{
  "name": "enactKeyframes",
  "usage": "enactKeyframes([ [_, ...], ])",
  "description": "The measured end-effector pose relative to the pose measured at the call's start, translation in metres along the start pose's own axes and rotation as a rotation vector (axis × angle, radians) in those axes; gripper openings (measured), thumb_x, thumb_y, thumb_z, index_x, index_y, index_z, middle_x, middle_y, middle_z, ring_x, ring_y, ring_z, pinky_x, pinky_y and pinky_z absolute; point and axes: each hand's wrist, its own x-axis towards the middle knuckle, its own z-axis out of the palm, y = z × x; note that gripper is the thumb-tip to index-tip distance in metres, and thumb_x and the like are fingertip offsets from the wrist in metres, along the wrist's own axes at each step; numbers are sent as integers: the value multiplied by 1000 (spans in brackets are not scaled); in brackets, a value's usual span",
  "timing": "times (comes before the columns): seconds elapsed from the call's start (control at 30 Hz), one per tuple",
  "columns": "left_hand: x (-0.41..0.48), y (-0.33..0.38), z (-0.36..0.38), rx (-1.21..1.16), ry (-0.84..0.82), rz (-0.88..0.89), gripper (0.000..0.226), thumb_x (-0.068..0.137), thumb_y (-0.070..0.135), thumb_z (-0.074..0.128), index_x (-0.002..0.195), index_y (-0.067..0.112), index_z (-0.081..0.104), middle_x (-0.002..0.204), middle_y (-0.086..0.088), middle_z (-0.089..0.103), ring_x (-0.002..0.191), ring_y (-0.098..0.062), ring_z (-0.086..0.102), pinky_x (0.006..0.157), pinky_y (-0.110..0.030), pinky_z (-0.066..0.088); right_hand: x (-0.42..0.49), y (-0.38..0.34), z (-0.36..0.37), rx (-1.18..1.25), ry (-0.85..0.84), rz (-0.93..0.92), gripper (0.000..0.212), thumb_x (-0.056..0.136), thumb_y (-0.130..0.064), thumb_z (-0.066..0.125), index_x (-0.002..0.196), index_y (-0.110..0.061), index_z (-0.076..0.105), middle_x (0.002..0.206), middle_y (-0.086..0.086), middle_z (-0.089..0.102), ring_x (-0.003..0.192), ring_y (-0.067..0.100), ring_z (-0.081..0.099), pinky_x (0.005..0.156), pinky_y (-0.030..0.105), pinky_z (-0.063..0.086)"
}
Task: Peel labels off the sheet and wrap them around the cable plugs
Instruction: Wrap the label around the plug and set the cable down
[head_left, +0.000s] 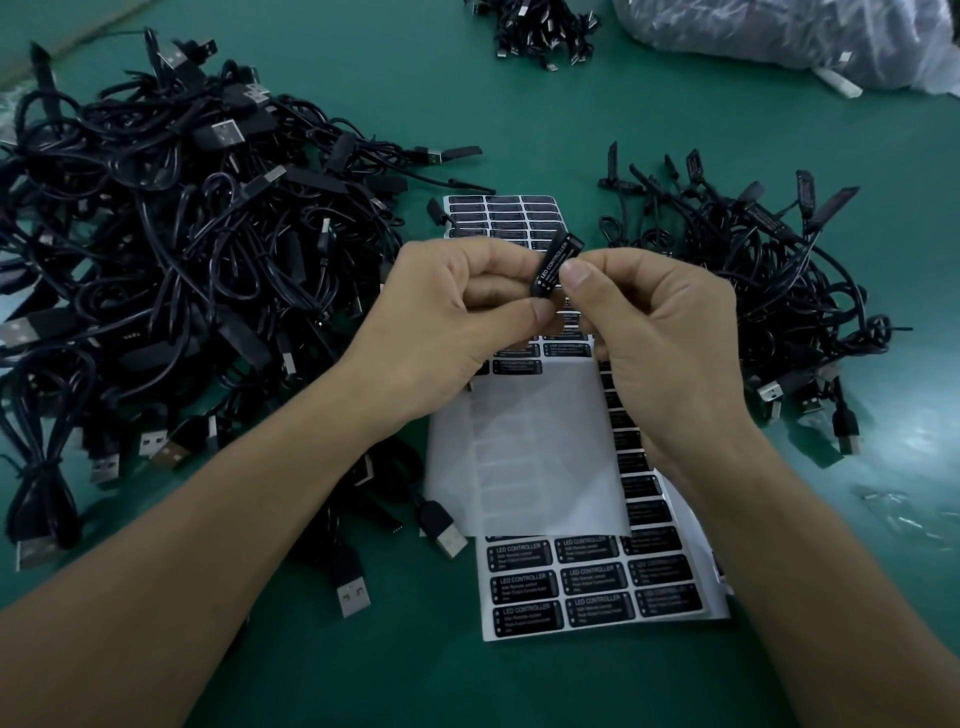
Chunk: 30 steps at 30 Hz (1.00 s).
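Observation:
Both hands meet above the label sheets at the middle of the green table. My left hand (467, 306) and my right hand (649, 322) pinch a small black cable plug (553, 262) between thumbs and fingers. A black "LED CONTROLLER" label shows on the plug's side. Below the hands lies a label sheet (592, 587) with rows of black labels, and a white peeled backing sheet (535, 452) rests on top of it. Another label sheet (498, 213) pokes out beyond the hands.
A big heap of black USB cables (171, 249) fills the left side. A smaller pile of cables with labelled plugs (753, 260) lies at the right. More cables (540, 26) and a clear plastic bag (805, 36) sit at the far edge.

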Motion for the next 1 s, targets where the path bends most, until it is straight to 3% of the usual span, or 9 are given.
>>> enactKeyframes([
  [0.13, 0, 1, 1, -9, -1, -4, 24, 87, -4, 71, 107, 8, 71, 93, -8, 79, 89, -23, 76, 82, -28, 60, 1, 2, -1, -9, -6, -17, 13, 95, -4, 65, 85, -10, 71, 53, -21, 60, 50, -5, 56, 55, 8, 44],
  [0.33, 0, 1, 1, 2, -8, -6, 23, 87, -5, 72, 106, 9, 71, 92, -7, 79, 88, -20, 76, 80, -25, 60, 3, 5, -3, -83, 10, -52, 13, 93, -11, 69, 84, -18, 73, 65, -19, 68, 63, -6, 61, 65, 10, 47],
  [1.0, 1, 1, 3, 5, 3, -8, 23, 86, -3, 73, 101, 15, 70, 87, -2, 79, 82, -14, 76, 72, -19, 57, 3, 6, -2, -38, -14, -10, 15, 95, -9, 67, 83, -16, 72, 63, -15, 68, 61, -7, 60, 64, 10, 47],
])
